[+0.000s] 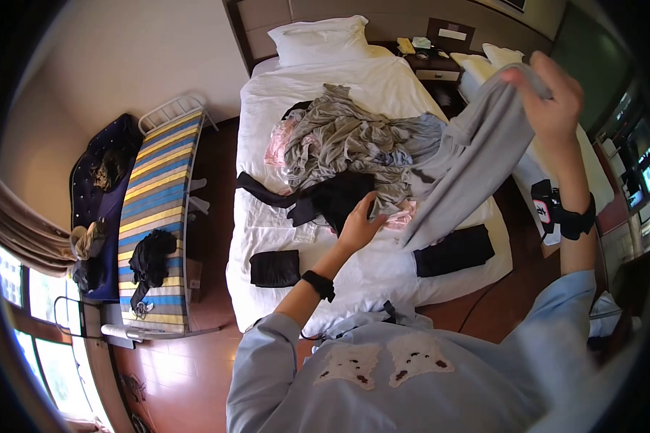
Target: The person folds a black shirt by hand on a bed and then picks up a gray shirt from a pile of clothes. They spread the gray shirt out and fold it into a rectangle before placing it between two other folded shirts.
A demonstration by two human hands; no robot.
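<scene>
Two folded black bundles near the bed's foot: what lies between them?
In the head view, white bedding lies between the left bundle and the right bundle, partly hidden by the left forearm.

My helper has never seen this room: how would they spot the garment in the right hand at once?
Find the big white bed, then the heap of clothes on it. On the heap's right, look for the raised right hand, gripping a light-grey garment. Unlike the crumpled heap, it slopes down from the fingers in one long, fairly smooth sweep.
</scene>
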